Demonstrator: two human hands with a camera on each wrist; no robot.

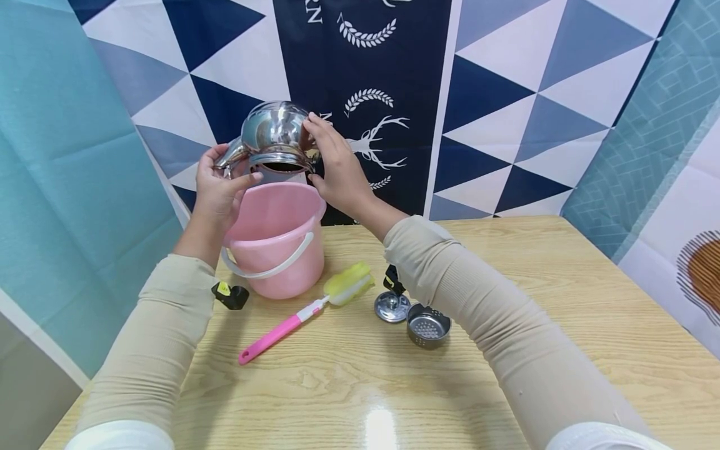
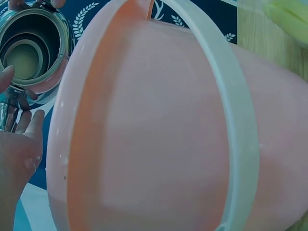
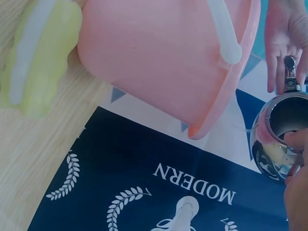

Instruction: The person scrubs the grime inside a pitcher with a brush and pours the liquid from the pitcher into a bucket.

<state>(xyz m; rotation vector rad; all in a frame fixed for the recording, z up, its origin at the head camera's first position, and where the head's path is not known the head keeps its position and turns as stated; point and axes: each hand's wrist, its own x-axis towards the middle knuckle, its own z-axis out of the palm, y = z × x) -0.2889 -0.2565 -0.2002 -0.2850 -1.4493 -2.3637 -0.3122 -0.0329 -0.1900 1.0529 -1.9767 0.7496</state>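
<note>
Over the pink bucket (image 1: 285, 262), a shiny steel teapot (image 1: 277, 128) is tipped with its open mouth facing down. My left hand (image 1: 218, 190) grips it by the metal part on its left side, thumb towards the mouth. On the opposite side my right hand (image 1: 340, 165) holds the pot, fingers along the body and thumb near the rim. The left wrist view looks straight into the round mouth (image 2: 25, 53) of the pot. Also in the right wrist view, the teapot (image 3: 264, 159) is between both hands.
A sponge brush (image 1: 306, 312) with a pink handle and yellow head lies before the bucket. Right of it are a small steel lid (image 1: 392, 307) and a perforated strainer basket (image 1: 429, 328). A patterned cloth (image 1: 495, 112) hangs behind the wooden table (image 1: 315, 400).
</note>
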